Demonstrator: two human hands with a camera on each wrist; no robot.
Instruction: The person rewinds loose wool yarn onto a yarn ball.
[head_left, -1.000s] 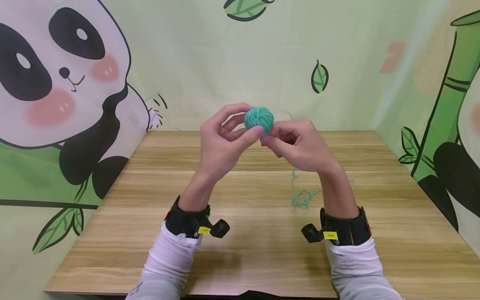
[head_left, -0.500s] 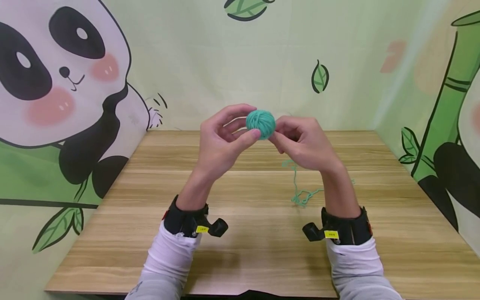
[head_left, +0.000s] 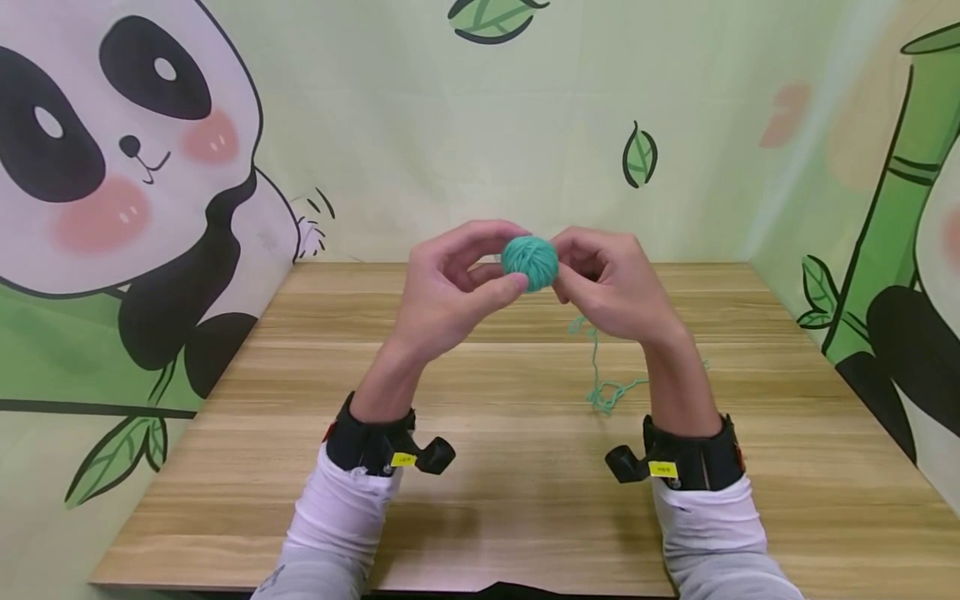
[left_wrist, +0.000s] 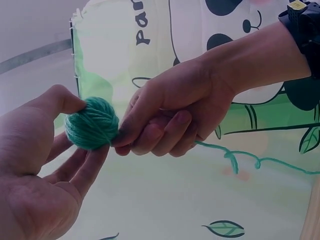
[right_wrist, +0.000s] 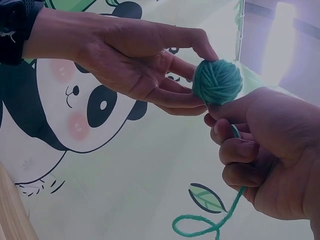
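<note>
A small teal ball of yarn (head_left: 530,263) is held up above the far part of the table. My left hand (head_left: 448,292) grips it between thumb and fingertips, from its left side. Close against the ball's right side, my right hand (head_left: 617,283) pinches the yarn strand with curled fingers. In the right wrist view the strand (right_wrist: 235,205) runs through that hand's curled fingers and loops below it. The left wrist view shows the loose yarn (left_wrist: 230,152) trailing away from the right hand.
The slack yarn tail (head_left: 606,395) lies in a loose tangle on the wooden table (head_left: 510,500), partly behind the right forearm. A printed panda backdrop (head_left: 420,125) stands behind the table. Each wrist wears a black strap (head_left: 367,433) with a small camera.
The ball has moved slightly right and down in the left hand, and its wound strands show at a different angle. The right hand has moved a little right and up.
</note>
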